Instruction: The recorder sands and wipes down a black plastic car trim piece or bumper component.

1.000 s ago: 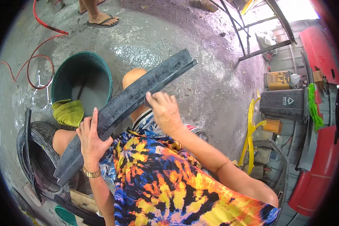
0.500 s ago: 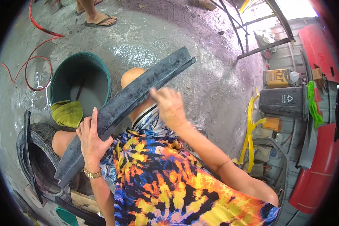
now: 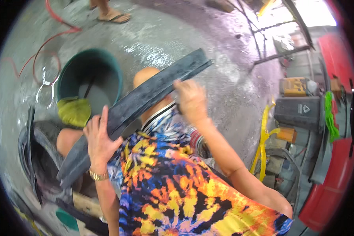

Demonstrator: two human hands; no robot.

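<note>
A long dark grey trim panel (image 3: 151,92), channel-shaped with smudged, dull patches, lies slantwise across my knees. My left hand (image 3: 100,137), with a gold watch at the wrist, clasps its lower left part, thumb on the near edge and fingers across the face. Curled fingers of my right hand (image 3: 192,101) press at the panel's near edge, toward the upper right end. Motion blurs that hand, and whatever it may hold is hidden. Left of the panel stands a dark green tub (image 3: 118,74) of greyish water, a yellow-green cloth (image 3: 74,112) draped over its rim.
A tyre (image 3: 47,137) and dark strips sit at my left. A red hose (image 3: 37,55) coils on the wet concrete floor (image 3: 177,35). Another person's sandalled foot (image 3: 116,17) is at the top. Right: a yellow strip (image 3: 262,141), a grey bin (image 3: 297,112), red panels (image 3: 328,188).
My right hand has moved up and right along the panel's edge. My left hand keeps its place on the panel. The whole view has shifted slightly.
</note>
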